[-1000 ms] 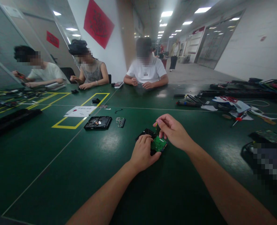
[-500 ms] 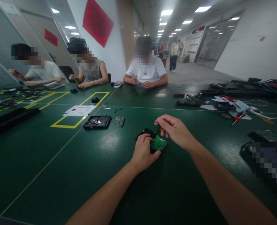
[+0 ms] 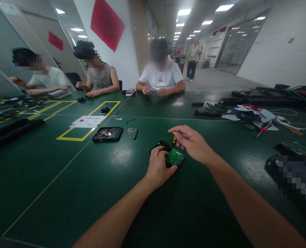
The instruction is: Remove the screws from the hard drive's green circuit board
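A black hard drive (image 3: 162, 143) with a green circuit board (image 3: 175, 156) lies on the green table in front of me. My left hand (image 3: 159, 163) grips it from the near left, fingers over the top and thumb along the near edge. Above the drive's far right side, my right hand (image 3: 190, 142) pinches a small screwdriver with a yellow handle (image 3: 174, 137), held roughly upright. Its shaft is too small to make out, so I cannot tell whether the tip touches the drive.
Another black hard drive (image 3: 107, 134) and a small circuit board (image 3: 132, 133) lie to the left, near papers (image 3: 87, 121) and yellow tape. Cables and tools, including a red-handled screwdriver (image 3: 264, 128), lie at right. A laptop-like dark device (image 3: 301, 175) is nearby. Several people sit opposite.
My right hand has shifted slightly and its fingers have turned, so the yellow handle shows more clearly. My left hand and the drive stay put. The person opposite moved a hand.
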`<state>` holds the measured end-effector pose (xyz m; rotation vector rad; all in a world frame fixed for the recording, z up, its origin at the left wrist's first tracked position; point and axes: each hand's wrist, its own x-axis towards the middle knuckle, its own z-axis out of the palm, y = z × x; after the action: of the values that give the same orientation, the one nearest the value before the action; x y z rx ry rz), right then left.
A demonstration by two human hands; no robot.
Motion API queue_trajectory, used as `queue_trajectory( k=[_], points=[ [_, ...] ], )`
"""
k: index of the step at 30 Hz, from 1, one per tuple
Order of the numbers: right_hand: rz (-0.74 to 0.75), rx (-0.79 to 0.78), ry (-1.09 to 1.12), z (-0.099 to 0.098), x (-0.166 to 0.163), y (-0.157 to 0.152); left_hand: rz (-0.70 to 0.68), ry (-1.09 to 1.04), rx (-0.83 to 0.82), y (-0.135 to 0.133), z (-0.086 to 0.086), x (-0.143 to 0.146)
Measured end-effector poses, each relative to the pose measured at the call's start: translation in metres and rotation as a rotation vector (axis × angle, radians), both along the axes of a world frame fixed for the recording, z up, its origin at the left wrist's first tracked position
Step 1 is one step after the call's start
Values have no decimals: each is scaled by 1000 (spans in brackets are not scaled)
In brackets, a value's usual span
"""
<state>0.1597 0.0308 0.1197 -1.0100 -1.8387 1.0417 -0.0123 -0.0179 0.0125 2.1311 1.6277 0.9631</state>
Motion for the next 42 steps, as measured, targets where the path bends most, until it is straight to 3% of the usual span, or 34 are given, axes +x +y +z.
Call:
queue_trajectory(
  k=[9,15,22,27,42],
  points=[
    [-37,19,-73,-3,-1,-1,17,-12,-7,-1,-3,1],
    [-35,-10,7,-3,2,-1,20,-29,-10,0,-7,0],
    [-58,126,-138,-1,4,-2,35,-33,-12,0,-6,2],
    [-41,175,-126,-6,4,0,39,-29,-9,2,-9,2],
    [-65,158,-163,-5,4,-3,29,16,-20,-1,3,6]
  ],
)
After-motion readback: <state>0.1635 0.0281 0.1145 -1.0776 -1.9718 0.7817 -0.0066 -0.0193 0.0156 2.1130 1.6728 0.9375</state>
